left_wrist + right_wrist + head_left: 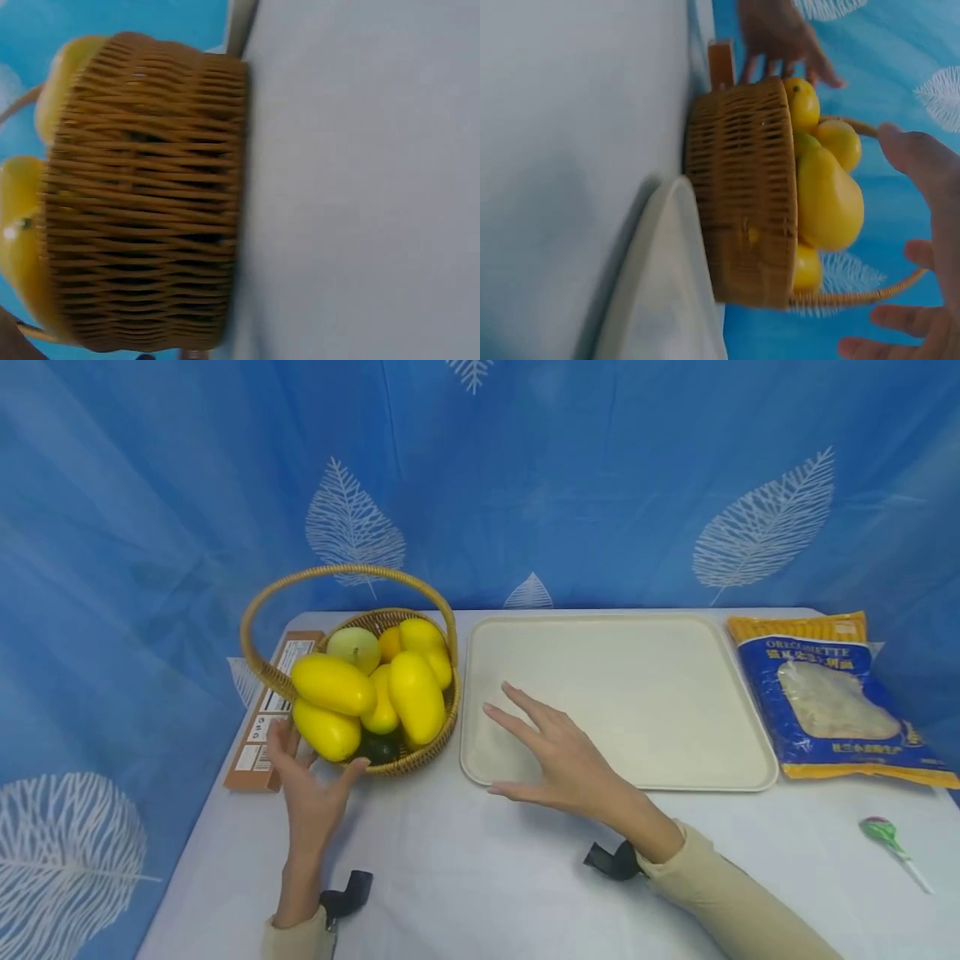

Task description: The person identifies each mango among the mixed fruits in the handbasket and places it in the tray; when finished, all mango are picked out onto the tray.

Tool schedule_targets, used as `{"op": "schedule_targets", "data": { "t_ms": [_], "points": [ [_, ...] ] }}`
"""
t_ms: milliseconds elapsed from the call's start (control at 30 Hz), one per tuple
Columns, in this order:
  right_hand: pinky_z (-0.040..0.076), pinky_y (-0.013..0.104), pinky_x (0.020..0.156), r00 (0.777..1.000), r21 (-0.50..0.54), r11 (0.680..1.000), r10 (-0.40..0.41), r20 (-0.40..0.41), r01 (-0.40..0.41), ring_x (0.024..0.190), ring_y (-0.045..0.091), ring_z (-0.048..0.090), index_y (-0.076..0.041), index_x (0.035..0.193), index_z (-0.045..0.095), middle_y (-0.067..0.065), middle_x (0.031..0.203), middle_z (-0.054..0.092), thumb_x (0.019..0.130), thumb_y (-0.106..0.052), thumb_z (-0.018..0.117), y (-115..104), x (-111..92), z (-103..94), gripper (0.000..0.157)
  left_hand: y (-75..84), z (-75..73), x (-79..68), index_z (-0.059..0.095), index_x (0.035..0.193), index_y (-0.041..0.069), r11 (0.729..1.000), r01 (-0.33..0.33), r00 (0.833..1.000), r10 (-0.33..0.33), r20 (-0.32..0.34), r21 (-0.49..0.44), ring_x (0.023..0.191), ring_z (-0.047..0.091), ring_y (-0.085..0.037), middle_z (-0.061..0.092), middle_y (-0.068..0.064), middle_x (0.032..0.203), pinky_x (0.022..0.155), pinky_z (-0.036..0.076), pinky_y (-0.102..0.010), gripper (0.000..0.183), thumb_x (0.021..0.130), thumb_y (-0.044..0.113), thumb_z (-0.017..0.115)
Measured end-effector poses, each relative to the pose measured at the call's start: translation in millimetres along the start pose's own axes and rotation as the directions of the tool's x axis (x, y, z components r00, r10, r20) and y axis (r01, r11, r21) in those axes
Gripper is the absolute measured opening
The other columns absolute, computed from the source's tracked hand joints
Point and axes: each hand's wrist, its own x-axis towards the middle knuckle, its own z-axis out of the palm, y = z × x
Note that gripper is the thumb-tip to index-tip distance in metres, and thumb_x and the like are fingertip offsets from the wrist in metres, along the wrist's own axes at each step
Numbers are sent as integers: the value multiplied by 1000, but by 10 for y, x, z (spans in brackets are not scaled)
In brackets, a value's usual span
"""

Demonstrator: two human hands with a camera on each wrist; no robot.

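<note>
A wicker basket point(408, 766) with a tall arched handle stands at the left, filled with yellow mangoes point(333, 683), a pale green round fruit point(354, 648), an orange one point(390, 644) and a dark green one point(378, 747). My left hand point(311, 793) is at the basket's near left side, thumb and fingers spread apart, fingertips close to the rim. Over the left edge of the cream tray point(697, 768), my right hand point(566, 764) has its fingers spread and extended toward the basket, holding nothing. The left wrist view shows the basket's woven side point(150, 202) close up.
An orange-brown box point(255, 768) with white labels lies left of the basket, partly behind it. To the tray's right is a blue and yellow pasta bag point(840, 693), and a lollipop point(888, 839) lies in front of it. A blue leaf-patterned curtain point(570, 485) hangs behind the table.
</note>
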Motion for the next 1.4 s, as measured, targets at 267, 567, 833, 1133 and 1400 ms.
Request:
{"op": "schedule_targets", "data": {
  "t_ms": [267,567,833,1133,1400],
  "points": [
    [46,55,103,994,50,993,-109,-19,110,134,33,47,-23,150,39,16,157,32,74,-51,81,-176,610,261,92,120,86,-15,6,154,3,999,14,998,-12,54,-37,138,30,-37,16,-18,159,105,33,-64,116,67,-1,83],
    [45,54,104,995,46,994,-102,-4,102,137,36,43,-28,147,44,20,159,26,77,-50,79,-223,903,406,81,76,122,-18,7,154,3,996,-64,996,67,59,-61,137,31,-32,21,-15,158,103,32,-66,120,66,11,89],
    [42,51,109,995,141,985,-97,-5,97,140,37,39,-26,144,49,21,159,23,83,-35,78,-195,927,504,69,58,93,-14,7,154,4,996,-70,996,74,59,-62,140,29,-37,19,-13,160,105,31,-69,121,66,13,89],
    [45,46,107,984,178,969,-155,-92,170,142,35,35,-24,140,53,20,158,25,80,-34,81,-210,944,386,67,85,75,-28,8,154,5,997,-66,996,68,59,-43,137,31,-34,22,-14,158,104,32,-66,118,66,7,87],
    [53,34,97,903,236,904,-269,-334,357,139,33,38,-12,131,61,24,156,27,76,-26,84,-364,888,-227,62,107,84,-28,8,154,5,998,-53,997,56,59,-42,137,30,-37,21,-15,159,104,31,-67,119,65,5,86]
  ]
}}
